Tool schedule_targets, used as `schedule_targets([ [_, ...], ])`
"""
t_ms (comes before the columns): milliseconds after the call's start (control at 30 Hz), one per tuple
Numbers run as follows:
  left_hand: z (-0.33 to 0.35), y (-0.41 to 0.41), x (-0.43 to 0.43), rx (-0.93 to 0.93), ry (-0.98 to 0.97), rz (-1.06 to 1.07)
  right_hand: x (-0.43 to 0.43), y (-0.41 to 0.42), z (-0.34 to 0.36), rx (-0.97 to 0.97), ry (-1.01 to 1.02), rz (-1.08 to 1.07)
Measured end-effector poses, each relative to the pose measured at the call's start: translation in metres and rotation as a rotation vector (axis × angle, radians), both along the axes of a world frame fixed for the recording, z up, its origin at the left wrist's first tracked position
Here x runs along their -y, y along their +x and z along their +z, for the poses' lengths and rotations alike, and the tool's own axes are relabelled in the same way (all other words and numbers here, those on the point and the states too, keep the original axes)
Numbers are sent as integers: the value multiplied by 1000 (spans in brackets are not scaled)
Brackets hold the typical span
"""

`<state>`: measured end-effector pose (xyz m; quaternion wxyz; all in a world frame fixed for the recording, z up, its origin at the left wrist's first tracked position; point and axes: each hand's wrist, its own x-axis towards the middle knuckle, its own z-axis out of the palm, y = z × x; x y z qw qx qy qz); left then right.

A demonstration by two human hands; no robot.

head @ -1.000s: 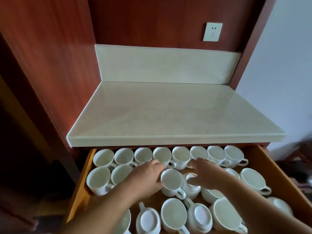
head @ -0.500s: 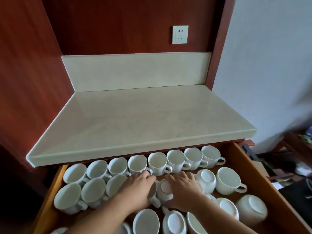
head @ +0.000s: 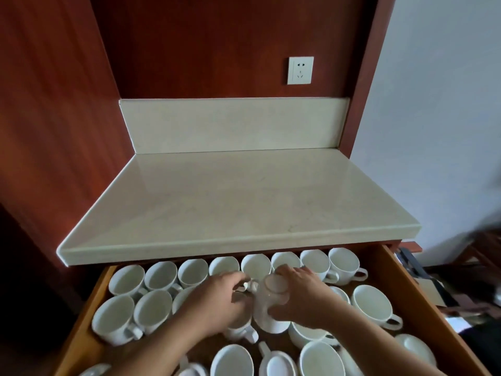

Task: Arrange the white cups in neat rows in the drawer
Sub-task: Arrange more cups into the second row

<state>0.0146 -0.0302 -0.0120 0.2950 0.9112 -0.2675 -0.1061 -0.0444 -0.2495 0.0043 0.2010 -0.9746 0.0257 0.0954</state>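
Right hand point(head: 301, 297) gripping upturned cup point(head: 272, 302), left hand point(head: 217, 302) curled over neighbouring cup point(head: 240, 325).

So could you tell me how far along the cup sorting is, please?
The back row stands upright and tidy, and the second row's left end is started. The right hand grips an upturned cup; the left hand covers another. The front cups remain jumbled.

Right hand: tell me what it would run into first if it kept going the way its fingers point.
The right hand, gripping an upturned cup, points left and slightly back. Likely first contact is the left hand, just across the small gap; depth is hard to judge.
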Motion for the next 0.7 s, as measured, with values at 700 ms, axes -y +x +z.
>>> schedule_targets([
  [700, 55, -3, 9, -1165, -984, 264, -27, 1, 77, 298, 251, 36],
])
